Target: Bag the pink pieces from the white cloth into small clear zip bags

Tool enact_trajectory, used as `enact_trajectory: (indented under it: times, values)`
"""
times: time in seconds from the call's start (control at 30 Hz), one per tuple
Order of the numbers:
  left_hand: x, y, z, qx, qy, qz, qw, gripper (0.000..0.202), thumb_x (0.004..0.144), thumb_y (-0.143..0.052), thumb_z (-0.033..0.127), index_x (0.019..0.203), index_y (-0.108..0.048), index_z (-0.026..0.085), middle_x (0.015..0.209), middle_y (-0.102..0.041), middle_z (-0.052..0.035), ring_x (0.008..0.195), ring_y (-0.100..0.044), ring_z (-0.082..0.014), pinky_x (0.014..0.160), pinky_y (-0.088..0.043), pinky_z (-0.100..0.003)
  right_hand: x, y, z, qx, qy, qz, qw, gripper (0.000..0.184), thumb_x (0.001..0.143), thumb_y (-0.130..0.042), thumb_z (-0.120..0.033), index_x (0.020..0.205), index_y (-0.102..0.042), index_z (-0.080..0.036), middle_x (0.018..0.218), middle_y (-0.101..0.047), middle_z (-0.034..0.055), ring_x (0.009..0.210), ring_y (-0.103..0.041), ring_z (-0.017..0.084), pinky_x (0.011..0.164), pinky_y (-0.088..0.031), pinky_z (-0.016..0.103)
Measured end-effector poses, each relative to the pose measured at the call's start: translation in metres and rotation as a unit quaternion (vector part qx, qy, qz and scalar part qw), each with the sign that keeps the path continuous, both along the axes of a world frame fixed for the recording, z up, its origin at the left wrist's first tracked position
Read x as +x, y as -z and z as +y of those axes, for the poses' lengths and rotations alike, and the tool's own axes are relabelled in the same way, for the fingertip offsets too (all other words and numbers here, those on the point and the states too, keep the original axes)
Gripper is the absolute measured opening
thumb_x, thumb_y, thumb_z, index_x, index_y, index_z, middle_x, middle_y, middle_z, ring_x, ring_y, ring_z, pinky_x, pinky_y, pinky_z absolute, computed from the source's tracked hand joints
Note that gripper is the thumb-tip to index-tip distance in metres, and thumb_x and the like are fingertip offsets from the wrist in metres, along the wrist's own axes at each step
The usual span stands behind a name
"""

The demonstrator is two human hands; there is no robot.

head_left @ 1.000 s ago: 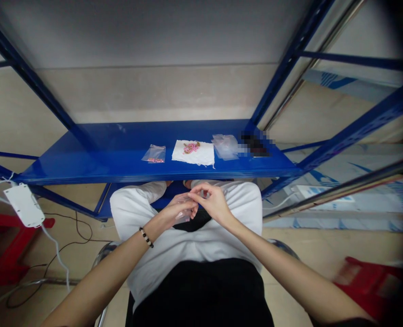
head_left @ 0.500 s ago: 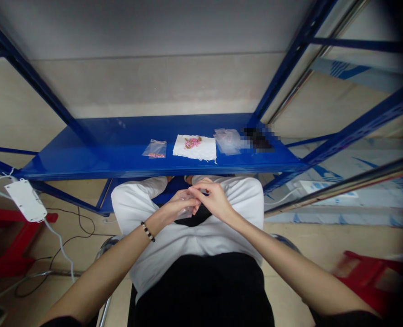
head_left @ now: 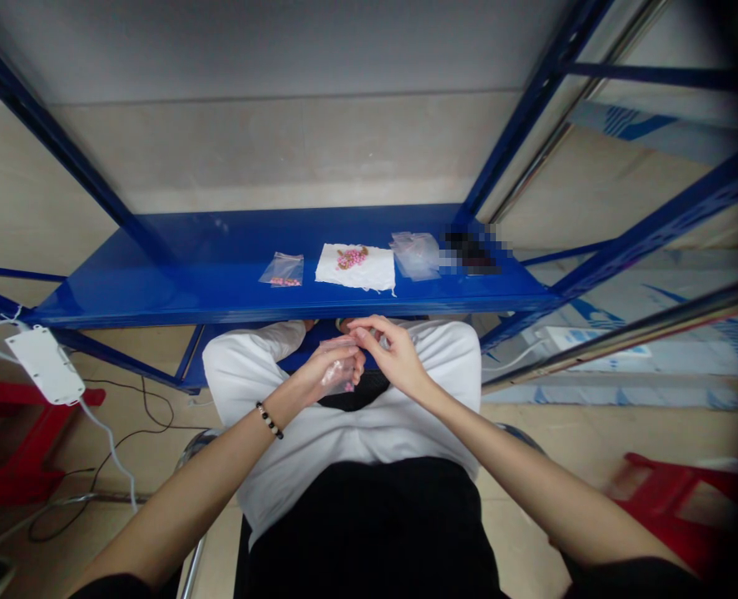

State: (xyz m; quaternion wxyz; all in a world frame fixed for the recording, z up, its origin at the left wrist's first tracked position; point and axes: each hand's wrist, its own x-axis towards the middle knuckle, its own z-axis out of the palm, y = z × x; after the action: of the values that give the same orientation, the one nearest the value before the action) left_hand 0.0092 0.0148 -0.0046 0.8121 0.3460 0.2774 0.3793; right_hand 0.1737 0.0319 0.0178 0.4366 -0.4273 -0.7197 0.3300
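Over my lap, my left hand [head_left: 319, 371] is closed around a small clear zip bag [head_left: 337, 376], with a few pink beads visible low in it. My right hand [head_left: 398, 356] meets it from the right, its thumb and index finger together at the upper edge of the bag. On the blue shelf ahead lie another zip bag [head_left: 283, 270] with pink-orange beads, a white cloth [head_left: 369, 276] bearing a cluster of pink beads [head_left: 352, 259], and a pile of clear plastic bags [head_left: 416, 255].
The blue metal shelf [head_left: 219, 287] spans the area before my knees, with a pixelated dark object [head_left: 472, 251] at its right. A white power box [head_left: 45, 364] hangs at left with cables. Red stools [head_left: 674, 499] stand on both sides.
My hands have parted slightly, so more of the bag and its pink beads shows. My right fingers have shifted up along the bag's top. The items on the shelf have not moved.
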Motion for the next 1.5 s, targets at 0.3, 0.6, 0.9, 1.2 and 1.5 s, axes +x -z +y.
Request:
enact_trajectory:
  times: [0.3, 0.6, 0.9, 1.2, 1.5]
  values:
    - [-0.006, -0.01, 0.004, -0.003, -0.056, -0.032, 0.998, 0.03, 0.078, -0.069, 0.031, 0.102, -0.062, 0.014, 0.072, -0.057, -0.0013, 0.057, -0.057, -0.0118, 0.056, -0.044, -0.025, 0.013, -0.002, 0.035, 0.019, 0.056, 0.059, 0.997, 0.023, 0.093, -0.052, -0.033, 0.104, -0.068, -0.02, 0.089, -0.07, 0.004, 0.081, -0.064, 0.018, 0.075, -0.047, 0.03]
    - [-0.009, -0.014, 0.01, 0.018, -0.09, -0.036, 0.995, 0.024, 0.081, -0.066, 0.03, 0.099, -0.061, 0.015, 0.071, -0.056, -0.0007, 0.057, -0.056, -0.0118, 0.053, -0.043, -0.023, 0.029, -0.032, 0.141, 0.093, 0.099, -0.034, 0.99, 0.027, 0.084, -0.049, -0.02, 0.101, -0.068, -0.015, 0.079, -0.07, 0.0044, 0.073, -0.062, 0.017, 0.067, -0.046, 0.026]
    - [-0.012, -0.014, 0.013, 0.032, -0.103, -0.034, 0.994, 0.022, 0.082, -0.066, 0.029, 0.099, -0.061, 0.015, 0.071, -0.055, -0.0004, 0.058, -0.055, -0.0107, 0.054, -0.043, -0.023, 0.027, -0.032, 0.202, 0.053, 0.073, -0.233, 0.968, 0.014, 0.078, -0.062, -0.013, 0.078, -0.075, -0.017, 0.077, -0.075, 0.0059, 0.072, -0.068, 0.017, 0.065, -0.046, 0.023]
    - [-0.014, -0.011, 0.015, 0.037, -0.1, -0.036, 0.994, 0.024, 0.082, -0.067, 0.03, 0.1, -0.061, 0.016, 0.072, -0.055, -0.0002, 0.059, -0.056, -0.0113, 0.052, -0.042, -0.022, 0.026, -0.022, 0.207, 0.066, 0.085, -0.296, 0.949, 0.011, 0.079, -0.067, -0.017, 0.086, -0.076, -0.018, 0.082, -0.076, 0.0052, 0.074, -0.068, 0.017, 0.066, -0.046, 0.022]
    - [-0.014, -0.012, 0.01, 0.041, -0.102, -0.039, 0.993, 0.025, 0.081, -0.068, 0.03, 0.1, -0.062, 0.015, 0.073, -0.056, -0.001, 0.06, -0.056, -0.0115, 0.054, -0.043, -0.023, 0.019, -0.031, 0.202, 0.03, 0.104, -0.318, 0.942, 0.009, 0.079, -0.065, -0.016, 0.081, -0.074, -0.015, 0.082, -0.075, 0.0073, 0.074, -0.067, 0.016, 0.064, -0.045, 0.021]
